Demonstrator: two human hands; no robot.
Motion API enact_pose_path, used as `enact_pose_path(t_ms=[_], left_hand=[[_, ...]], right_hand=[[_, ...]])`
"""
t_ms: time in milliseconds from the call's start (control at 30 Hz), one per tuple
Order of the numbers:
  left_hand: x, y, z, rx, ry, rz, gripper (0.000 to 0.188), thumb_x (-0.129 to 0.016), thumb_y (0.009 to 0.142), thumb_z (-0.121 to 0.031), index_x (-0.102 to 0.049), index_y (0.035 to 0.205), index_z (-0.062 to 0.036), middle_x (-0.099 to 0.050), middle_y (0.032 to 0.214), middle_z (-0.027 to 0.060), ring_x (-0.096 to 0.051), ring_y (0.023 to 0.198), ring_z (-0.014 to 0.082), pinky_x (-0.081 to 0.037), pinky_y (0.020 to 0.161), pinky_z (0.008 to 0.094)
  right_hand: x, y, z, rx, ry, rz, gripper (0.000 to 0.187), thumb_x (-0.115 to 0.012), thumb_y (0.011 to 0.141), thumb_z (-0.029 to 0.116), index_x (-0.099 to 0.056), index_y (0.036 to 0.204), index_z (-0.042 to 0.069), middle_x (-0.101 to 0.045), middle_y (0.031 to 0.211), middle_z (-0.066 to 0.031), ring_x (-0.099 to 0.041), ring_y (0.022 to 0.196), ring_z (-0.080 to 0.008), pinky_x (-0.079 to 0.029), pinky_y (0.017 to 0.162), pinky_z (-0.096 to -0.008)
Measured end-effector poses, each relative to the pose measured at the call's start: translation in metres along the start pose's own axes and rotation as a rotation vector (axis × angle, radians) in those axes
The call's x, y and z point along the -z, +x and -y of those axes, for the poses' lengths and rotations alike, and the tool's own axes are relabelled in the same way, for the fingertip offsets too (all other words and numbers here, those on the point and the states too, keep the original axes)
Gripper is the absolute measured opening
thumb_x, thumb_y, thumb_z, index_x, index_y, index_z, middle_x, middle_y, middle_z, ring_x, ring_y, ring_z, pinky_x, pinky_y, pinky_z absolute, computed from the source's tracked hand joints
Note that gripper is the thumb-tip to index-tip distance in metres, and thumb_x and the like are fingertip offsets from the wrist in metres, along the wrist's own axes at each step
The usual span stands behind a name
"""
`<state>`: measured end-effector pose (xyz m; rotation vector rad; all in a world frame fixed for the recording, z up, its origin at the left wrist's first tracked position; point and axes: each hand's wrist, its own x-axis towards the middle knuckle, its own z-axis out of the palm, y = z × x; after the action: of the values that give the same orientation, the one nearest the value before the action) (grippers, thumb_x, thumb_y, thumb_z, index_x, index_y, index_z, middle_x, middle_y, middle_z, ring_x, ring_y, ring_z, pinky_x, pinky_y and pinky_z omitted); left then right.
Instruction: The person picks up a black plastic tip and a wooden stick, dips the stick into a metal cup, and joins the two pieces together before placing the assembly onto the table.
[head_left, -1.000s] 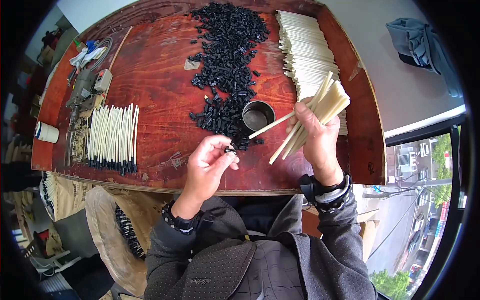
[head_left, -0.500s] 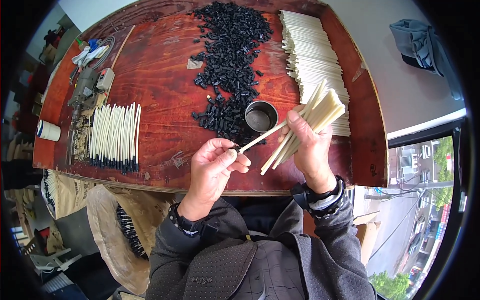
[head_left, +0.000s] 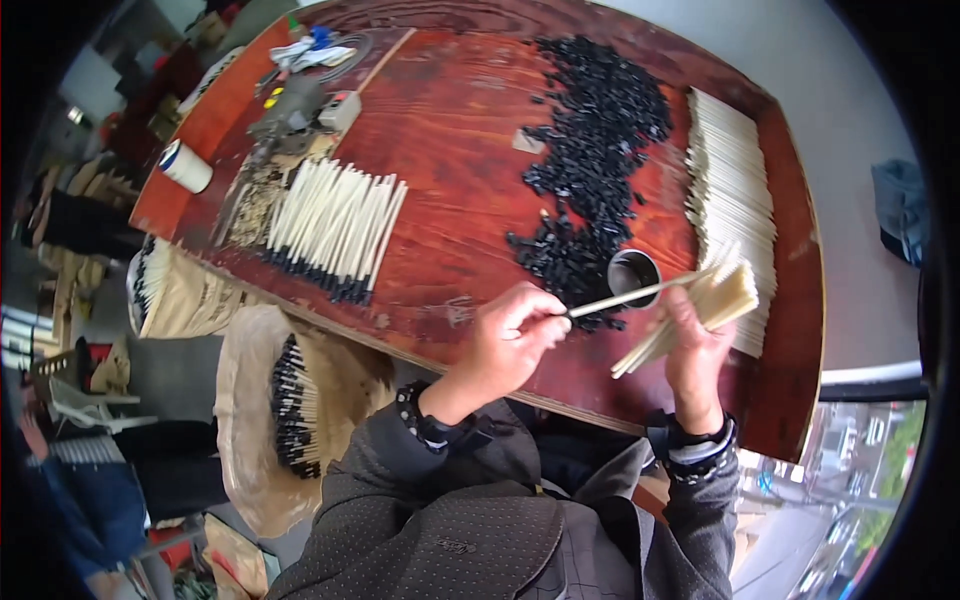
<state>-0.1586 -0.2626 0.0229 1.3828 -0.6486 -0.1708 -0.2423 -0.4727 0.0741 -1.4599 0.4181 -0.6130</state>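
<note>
Nearest me, over the front of the red-brown wooden table (head_left: 470,110), the person's left hand (head_left: 512,338) pinches, thumb against fingers, the left end of a slim, straight, cream-coloured stick (head_left: 622,300), where a tiny dark piece (head_left: 570,314) just shows. The stick lies almost level, its long axis running rightward and slightly away to the right hand (head_left: 695,355), which is closed round a bundle of matching cream sticks (head_left: 735,293) slanting more steeply the same way. I'd guess each stick is light and fairly stiff, perhaps smooth enough to slide against its neighbours, best taken near an end; whether it's brittle, I can't tell. Just beyond sits a round metal cup (head_left: 633,275), then a heap of small black pieces (head_left: 600,130).
</note>
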Motion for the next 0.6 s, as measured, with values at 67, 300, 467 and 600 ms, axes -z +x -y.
enact_pose_path(t_ms=[67, 300, 467, 600], left_hand=[[0.04, 0.007, -0.003, -0.294, 0.496, -0.172, 0.01, -0.072, 0.088, 0.003, -0.066, 0.095, 0.0001, -0.064, 0.083, 0.0079, -0.065, 0.073, 0.0186, -0.052, 0.062, 0.0292], [0.233, -0.016, 0.022, -0.235, 1.417, -0.607, 0.002, -0.065, 0.092, -0.006, -0.064, 0.091, -0.0043, -0.062, 0.088, 0.0118, -0.064, 0.075, 0.0297, -0.053, 0.066, 0.0398], [0.223, -0.018, 0.007, -0.302, 1.567, -0.599, 0.012, -0.067, 0.09, -0.006, -0.068, 0.102, -0.0016, -0.065, 0.096, 0.0146, -0.065, 0.084, 0.0329, -0.054, 0.073, 0.0414], [0.145, -0.01, 0.011, -0.228, 1.099, -0.381, 0.022, -0.067, 0.09, -0.004, -0.068, 0.111, 0.0011, -0.066, 0.102, 0.0176, -0.065, 0.087, 0.0355, -0.054, 0.076, 0.0417]], right_hand=[[0.007, 0.005, -0.004, -0.019, 0.009, -0.028, 0.017, -0.07, 0.097, 0.015, -0.062, 0.104, 0.002, -0.063, 0.074, -0.0049, -0.062, 0.061, -0.0142, -0.05, 0.055, -0.028], [0.029, 0.015, -0.012, 0.186, -0.23, -0.177, 0.015, -0.071, 0.097, 0.016, -0.065, 0.093, 0.003, -0.064, 0.076, -0.0016, -0.058, 0.067, -0.0094, -0.045, 0.061, -0.0237], [0.031, 0.021, -0.019, 0.044, -0.366, -0.251, 0.013, -0.07, 0.098, 0.015, -0.067, 0.092, 0.003, -0.064, 0.077, -0.0006, -0.056, 0.067, -0.0082, -0.045, 0.061, -0.0241], [0.045, 0.029, -0.045, 0.317, -0.639, -0.15, 0.014, -0.072, 0.096, 0.015, -0.068, 0.096, 0.001, -0.065, 0.078, -0.0034, -0.058, 0.067, -0.0117, -0.047, 0.063, -0.0277]])
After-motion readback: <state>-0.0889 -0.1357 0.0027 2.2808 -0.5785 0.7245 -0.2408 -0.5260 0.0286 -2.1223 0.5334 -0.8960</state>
